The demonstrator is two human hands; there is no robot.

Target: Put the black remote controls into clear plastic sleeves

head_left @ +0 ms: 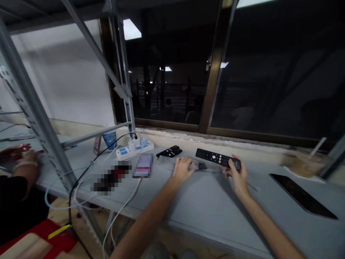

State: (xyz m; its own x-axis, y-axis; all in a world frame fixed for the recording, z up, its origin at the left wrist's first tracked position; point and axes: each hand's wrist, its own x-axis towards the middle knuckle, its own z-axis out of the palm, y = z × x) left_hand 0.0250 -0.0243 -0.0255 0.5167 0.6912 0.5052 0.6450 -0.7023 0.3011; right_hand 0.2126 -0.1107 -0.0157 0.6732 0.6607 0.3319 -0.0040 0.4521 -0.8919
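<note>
My right hand (237, 175) grips a black remote control (212, 157) by its near right end, thumb on top, and lifts it over the grey table. Crumpled clear plastic (167, 162), looking like a thin bag, lies on the tabletop beneath it. My left hand (183, 168) is closed on this plastic, its fingers bent down; a small dark piece (202, 166) shows at the plastic's right part. Behind my left hand lie more black remotes (169, 151), close together, partly overlapping.
A white power strip (134, 149) with plugs and cables stands at the back left, near a phone (142, 165) on a cable. To the right are a dark tablet (302, 196) and a drink cup (307, 163). A metal shelf post (35, 97) rises left; another person's hands (25, 154) are beyond it.
</note>
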